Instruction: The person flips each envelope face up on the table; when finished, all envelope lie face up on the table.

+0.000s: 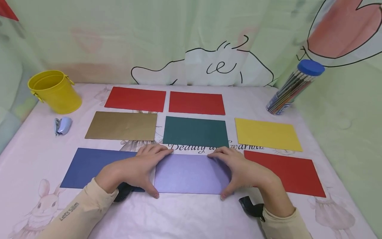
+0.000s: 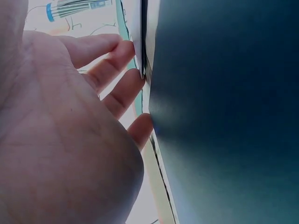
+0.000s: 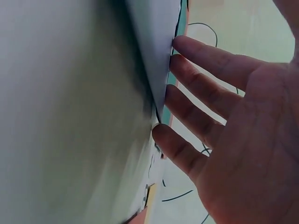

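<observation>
Spotting lavender sheet (image 1: pixel 189 174) front-centre on tablecloth (image 1: pixel 191 214), between blue sheet (image 1: pixel 92 166) and red sheet (image 1: pixel 289 174). Touching its left edge with left hand (image 1: pixel 138 169), right edge with right hand (image 1: pixel 240 167), both thumbs (image 1: pixel 228 190) spread from fingers (image 2: pixel 124 92). Seeing green sheet (image 1: pixel 195 131) just beyond.

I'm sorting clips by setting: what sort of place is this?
Perhaps an indoor craft corner, though I can't be sure: coloured cards laid out on a cloth-covered table, a tube of what look like pencils, and a printed curtain behind.
</observation>
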Demonstrator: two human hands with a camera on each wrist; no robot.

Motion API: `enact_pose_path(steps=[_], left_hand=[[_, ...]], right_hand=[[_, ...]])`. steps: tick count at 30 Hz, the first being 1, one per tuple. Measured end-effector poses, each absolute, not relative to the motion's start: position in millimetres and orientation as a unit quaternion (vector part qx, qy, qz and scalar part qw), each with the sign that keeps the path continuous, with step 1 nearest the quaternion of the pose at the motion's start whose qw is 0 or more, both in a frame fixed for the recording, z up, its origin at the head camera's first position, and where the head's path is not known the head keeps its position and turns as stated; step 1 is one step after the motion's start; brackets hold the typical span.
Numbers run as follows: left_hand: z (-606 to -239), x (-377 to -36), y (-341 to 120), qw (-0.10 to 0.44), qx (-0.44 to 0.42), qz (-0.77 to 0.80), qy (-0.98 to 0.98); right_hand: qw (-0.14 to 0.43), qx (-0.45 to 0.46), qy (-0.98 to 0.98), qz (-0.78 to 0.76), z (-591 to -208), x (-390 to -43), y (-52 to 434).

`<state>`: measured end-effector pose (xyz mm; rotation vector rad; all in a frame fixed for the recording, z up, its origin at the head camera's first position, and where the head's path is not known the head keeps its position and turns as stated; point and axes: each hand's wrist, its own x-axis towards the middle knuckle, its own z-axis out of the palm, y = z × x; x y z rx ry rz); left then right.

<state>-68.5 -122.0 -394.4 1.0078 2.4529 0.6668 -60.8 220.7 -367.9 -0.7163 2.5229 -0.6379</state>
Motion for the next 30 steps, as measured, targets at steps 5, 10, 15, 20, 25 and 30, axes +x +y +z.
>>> enact_pose_path(steps=[5, 10, 15, 20, 25, 30], left_hand=[[-391, -67, -123, 0.205, 0.361, 0.238, 0.878], [-389, -67, -124, 0.203, 0.363, 0.238, 0.878], [-389, -66, -123, 0.203, 0.361, 0.236, 0.879], [-389, -67, -124, 0.194, 0.367, 0.238, 0.878], [-388, -69, -127, 0.185, 0.381, 0.242, 0.873], [-387, -72, -131, 0.172, 0.407, 0.273, 0.855]], right_hand=[[0.222, -0.244, 0.919, -0.216, -370, -58, 217], [0.232, -0.227, 0.920, -0.221, -369, -56, 215], [0.239, -0.229, 0.916, -0.225, -365, -55, 216], [0.238, -0.251, 0.909, -0.231, -362, -55, 219], [0.226, -0.282, 0.901, -0.239, -361, -56, 224], [0.216, -0.297, 0.886, -0.283, -358, -56, 233]])
